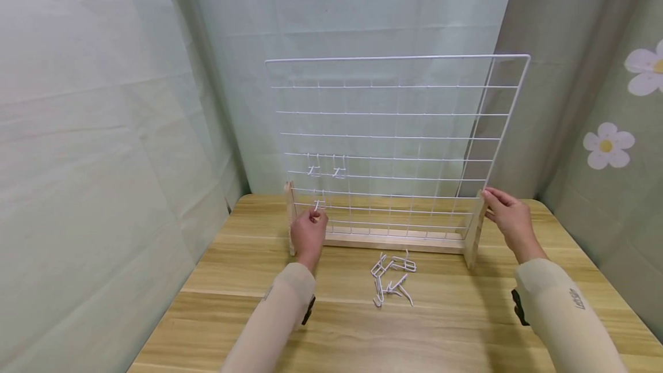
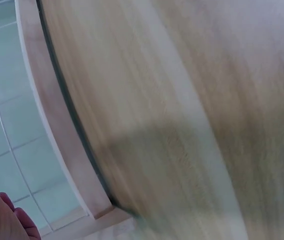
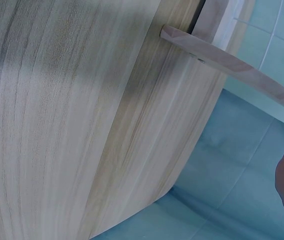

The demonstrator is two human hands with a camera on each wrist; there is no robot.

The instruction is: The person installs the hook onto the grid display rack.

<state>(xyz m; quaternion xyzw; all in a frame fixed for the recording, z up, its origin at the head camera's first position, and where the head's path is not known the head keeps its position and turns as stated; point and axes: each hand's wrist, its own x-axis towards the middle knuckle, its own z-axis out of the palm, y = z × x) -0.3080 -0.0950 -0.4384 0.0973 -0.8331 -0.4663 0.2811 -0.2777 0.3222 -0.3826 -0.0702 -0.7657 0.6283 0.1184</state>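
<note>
A white wire grid panel (image 1: 397, 114) stands upright in a wooden base (image 1: 393, 240) with a side post at each end. My left hand (image 1: 309, 233) pinches a white wire hook (image 1: 318, 204) at the grid's lower left. Two more hooks, a left one (image 1: 313, 170) and a right one (image 1: 339, 172), hang a few bars higher. At the other end, my right hand (image 1: 511, 224) grips the top of the right wooden post (image 1: 473, 232) between thumb and fingers. Each wrist view catches only part of its hand at the edge, and the left hand's hook is hidden there.
Several loose white hooks (image 1: 380, 266) lie in a tangled pile on the wood-grain table (image 1: 342, 315), in front of the base. Pale green cloth (image 1: 129, 131) hangs behind and along both sides, close to the table's edges.
</note>
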